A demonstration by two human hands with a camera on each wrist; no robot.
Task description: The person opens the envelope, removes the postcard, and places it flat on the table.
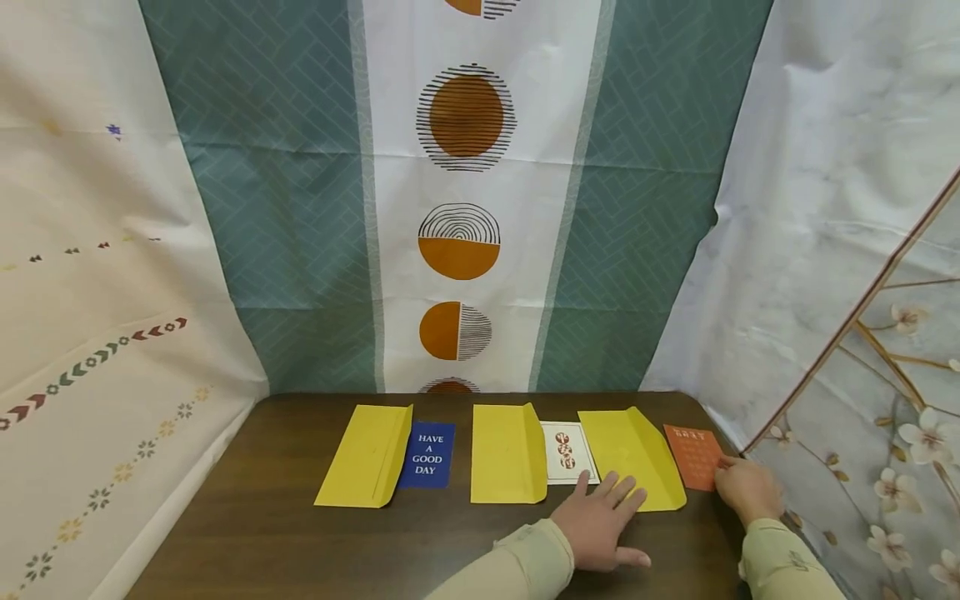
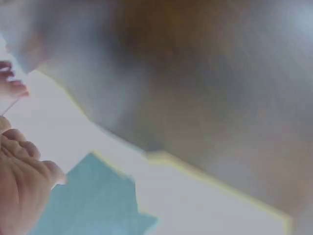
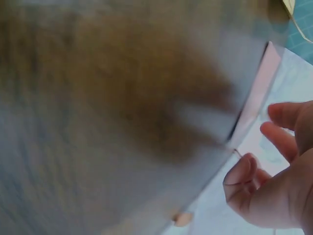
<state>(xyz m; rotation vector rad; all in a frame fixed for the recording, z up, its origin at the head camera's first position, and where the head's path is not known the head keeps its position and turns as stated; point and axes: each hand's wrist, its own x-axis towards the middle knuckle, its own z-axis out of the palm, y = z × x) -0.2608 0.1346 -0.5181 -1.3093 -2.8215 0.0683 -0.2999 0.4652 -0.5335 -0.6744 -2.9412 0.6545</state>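
My left hand [image 1: 598,527] has its fingers spread over the lower left part of the rightmost yellow envelope [image 1: 626,450], and its fingertips come near the white card [image 1: 567,450]. Whether they touch the envelope cannot be told. To the right, my right hand [image 1: 750,490] is at the right edge of an orange card [image 1: 692,454] with pale print, pinching its lower right corner. In the right wrist view, the thumb and fingers of that hand [image 3: 279,181] are curled by the card's pinkish edge [image 3: 257,93]. The left wrist view shows my left hand [image 2: 24,186], partly cut off.
Another yellow envelope [image 1: 504,454] lies left of the white card. Farther left are a blue card [image 1: 428,454] reading "HAVE A GOOD DAY" and a third yellow envelope [image 1: 360,454]. All lie in a row on the dark wooden table [image 1: 300,550]. Patterned curtains [image 1: 285,208] hang around it.
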